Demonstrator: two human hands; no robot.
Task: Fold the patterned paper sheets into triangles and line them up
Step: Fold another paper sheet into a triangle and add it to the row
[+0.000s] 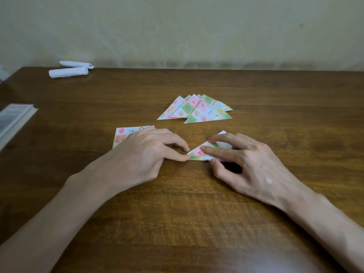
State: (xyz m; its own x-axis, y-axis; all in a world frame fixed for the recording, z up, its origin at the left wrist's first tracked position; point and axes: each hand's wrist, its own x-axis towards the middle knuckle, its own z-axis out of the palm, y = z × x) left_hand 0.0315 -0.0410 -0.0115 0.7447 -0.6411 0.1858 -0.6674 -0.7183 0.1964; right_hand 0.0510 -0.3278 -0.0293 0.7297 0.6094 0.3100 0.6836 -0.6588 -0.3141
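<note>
A folded patterned paper sheet (199, 153) lies on the wooden table (197, 213) as a triangle, its white corner poking out behind my right hand. My right hand (242, 162) presses its fingers on the fold, thumb at the near edge. My left hand (149, 152) pinches the triangle's left tip with thumb and forefinger. Under my left hand lies a flat stack of unfolded patterned sheets (123, 134). Beyond, several folded patterned triangles (197, 110) overlap in a row.
Two rolled white paper wads (69, 72) rest at the table's far left edge by the wall. A book or booklet (11, 120) sits at the left edge. The table's near part is bare wood.
</note>
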